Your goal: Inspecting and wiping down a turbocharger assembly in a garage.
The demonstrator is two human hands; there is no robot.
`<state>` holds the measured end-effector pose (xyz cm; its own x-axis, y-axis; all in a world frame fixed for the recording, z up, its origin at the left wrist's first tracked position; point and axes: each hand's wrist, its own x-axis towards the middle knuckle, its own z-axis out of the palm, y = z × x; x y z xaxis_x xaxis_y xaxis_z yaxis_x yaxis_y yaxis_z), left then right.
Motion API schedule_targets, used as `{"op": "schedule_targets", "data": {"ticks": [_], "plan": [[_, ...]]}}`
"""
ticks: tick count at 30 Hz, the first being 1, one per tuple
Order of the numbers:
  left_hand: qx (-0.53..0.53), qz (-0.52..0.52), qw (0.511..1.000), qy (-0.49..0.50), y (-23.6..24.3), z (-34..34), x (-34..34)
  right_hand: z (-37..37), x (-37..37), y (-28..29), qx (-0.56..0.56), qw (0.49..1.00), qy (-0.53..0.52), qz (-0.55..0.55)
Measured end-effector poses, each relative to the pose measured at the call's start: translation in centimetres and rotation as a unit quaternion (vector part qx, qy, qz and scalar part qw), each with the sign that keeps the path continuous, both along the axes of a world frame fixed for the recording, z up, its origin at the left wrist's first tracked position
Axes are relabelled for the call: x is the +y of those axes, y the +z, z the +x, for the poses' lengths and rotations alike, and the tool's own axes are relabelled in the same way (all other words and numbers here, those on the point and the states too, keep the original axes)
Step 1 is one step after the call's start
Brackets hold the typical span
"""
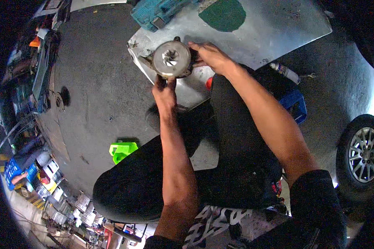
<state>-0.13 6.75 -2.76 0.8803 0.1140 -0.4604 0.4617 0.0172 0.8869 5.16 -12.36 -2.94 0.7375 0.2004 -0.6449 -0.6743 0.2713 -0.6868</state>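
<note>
I hold a round metal part (161,65) in the upper middle of the frame, its finned centre facing up. My left hand (165,92) grips its lower edge, thumb and fingers drawn close on the rim; my right hand (212,57) holds its right side, covering some of that edge. Behind it spreads a silver metal sheet (270,35), with a teal case (153,15) at the top and a dark green flat piece (224,15) right of that. A spray can (285,73) lies right of my right forearm, near a blue plastic object (297,107) partly hidden by that arm. A bright green piece (122,151) sits on the floor (99,95), left of centre.
</note>
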Motion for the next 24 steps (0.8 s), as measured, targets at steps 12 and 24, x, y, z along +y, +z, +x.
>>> {"op": "schedule_targets", "data": {"ticks": [12, 24], "plan": [[0.135, 0.041, 0.988, -0.063, 0.7, 1.3, 4.6, -1.8, -0.6, -0.9, -0.023, 0.991, 0.121, -0.056], [0.036, 0.261, 0.963, 0.056, -1.6, 7.1, 2.8, -2.3, -0.3, -1.2, 0.053, 0.989, 0.098, -0.102]]}}
